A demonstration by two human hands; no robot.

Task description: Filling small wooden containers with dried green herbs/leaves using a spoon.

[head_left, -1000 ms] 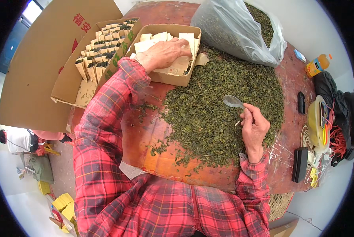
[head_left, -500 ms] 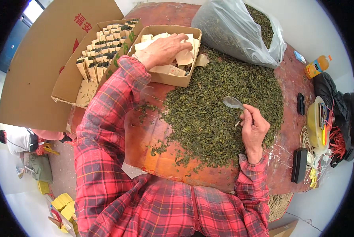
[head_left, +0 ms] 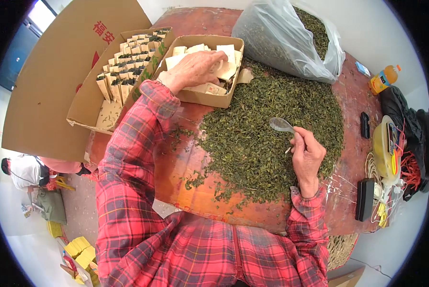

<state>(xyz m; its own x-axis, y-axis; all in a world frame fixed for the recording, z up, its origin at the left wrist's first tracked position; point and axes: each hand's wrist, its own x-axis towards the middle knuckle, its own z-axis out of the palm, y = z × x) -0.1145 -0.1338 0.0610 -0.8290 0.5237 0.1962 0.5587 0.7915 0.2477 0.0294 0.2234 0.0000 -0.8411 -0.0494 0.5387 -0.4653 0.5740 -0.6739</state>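
Pointing its bowl toward the far left, the spoon (head_left: pixel 282 126) lies slantwise over the tea leaves (head_left: pixel 272 129) mid-surface, its handle pinched in the right hand (head_left: pixel 308 155) fingers. The left hand (head_left: pixel 193 69) fingers curl around paper packets (head_left: pixel 224 60) inside the box (head_left: pixel 202 95) at the far edge.

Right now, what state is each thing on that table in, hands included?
Left hand: reaching into the small box, on paper packets.
Right hand: gripping a spoon.
Spoon: empty, above the leaves.
Small box: open, holding empty packets.
Big box: open, rows of upright packets.
Plastic bag: open, with leaves inside.
Leaf pile: spread loose.
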